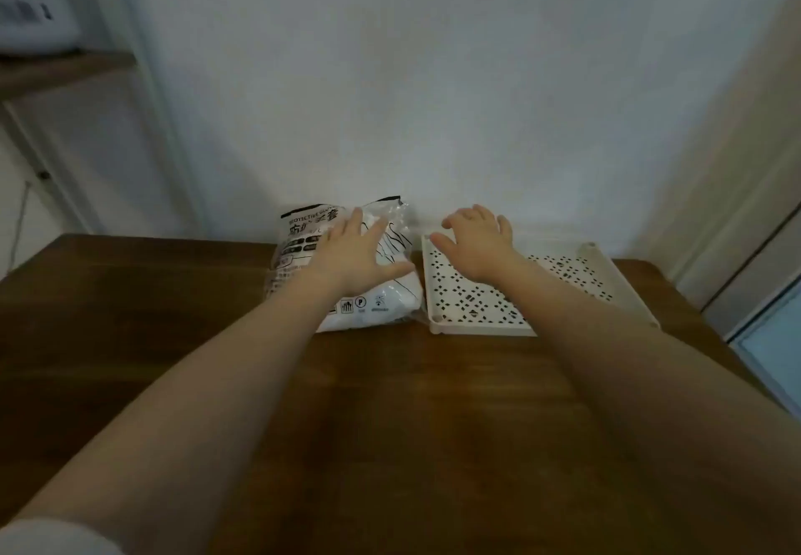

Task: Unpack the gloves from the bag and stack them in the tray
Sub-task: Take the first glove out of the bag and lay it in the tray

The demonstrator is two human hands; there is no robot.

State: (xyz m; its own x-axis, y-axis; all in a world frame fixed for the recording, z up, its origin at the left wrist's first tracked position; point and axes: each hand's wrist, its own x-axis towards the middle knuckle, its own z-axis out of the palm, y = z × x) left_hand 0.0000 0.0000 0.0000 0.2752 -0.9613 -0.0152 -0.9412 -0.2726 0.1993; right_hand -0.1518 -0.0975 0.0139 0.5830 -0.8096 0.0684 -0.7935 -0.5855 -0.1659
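Note:
A clear plastic bag (381, 298) with black print and white gloves inside lies at the far side of the wooden table (390, 402), against the wall. My left hand (355, 255) is spread over the bag's upper half, fingers straight; whether it touches the bag is unclear. To the bag's right sits a cream perforated tray (468, 307) with nothing in it. My right hand (474, 238) hovers over the tray's far left corner with its fingers relaxed, holding nothing.
A white wall (433, 99) rises right behind the bag and tray. A wooden shelf (65, 69) with a white appliance on it is at the upper left. A door frame (737, 207) stands to the right of the table.

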